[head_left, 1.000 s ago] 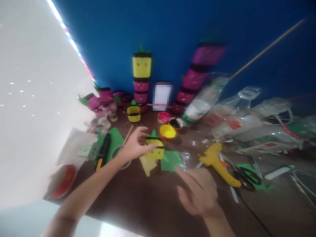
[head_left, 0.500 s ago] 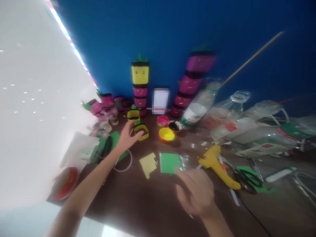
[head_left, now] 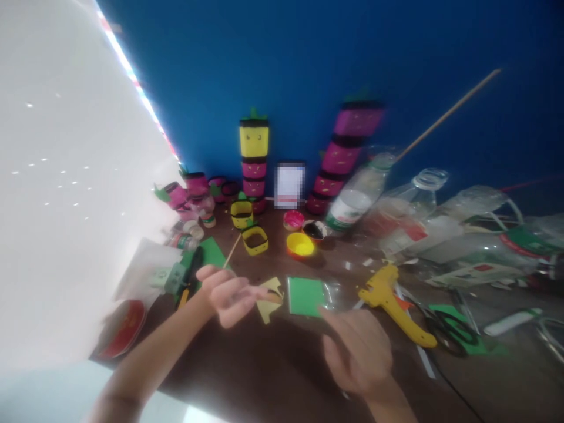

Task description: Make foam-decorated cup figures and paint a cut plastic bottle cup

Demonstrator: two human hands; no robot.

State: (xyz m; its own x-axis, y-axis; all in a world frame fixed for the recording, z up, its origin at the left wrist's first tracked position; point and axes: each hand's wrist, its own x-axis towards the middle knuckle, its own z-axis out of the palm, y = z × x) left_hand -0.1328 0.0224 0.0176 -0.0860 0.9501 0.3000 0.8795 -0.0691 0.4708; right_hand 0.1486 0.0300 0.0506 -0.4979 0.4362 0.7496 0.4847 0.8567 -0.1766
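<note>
My left hand is closed around a thin wooden stick, whose upper end rises beside the front yellow cup. Its index finger reaches over the cut pale yellow sheet; whether it touches is unclear. My right hand holds nothing that I can see. Its index finger is stretched toward the lower right corner of the green square, with the thumb apart below. A second yellow cup stands behind the first. Both hands are slightly blurred.
Behind are paint bowls in yellow, pink and black. A yellow glue gun, black scissors and plastic bottles lie or stand right. Left are a white adapter and a red round lid.
My left hand has come down and right from the yellow cups and now grips a thin stick. My right hand stays beside the green square. The view has shifted slightly.
</note>
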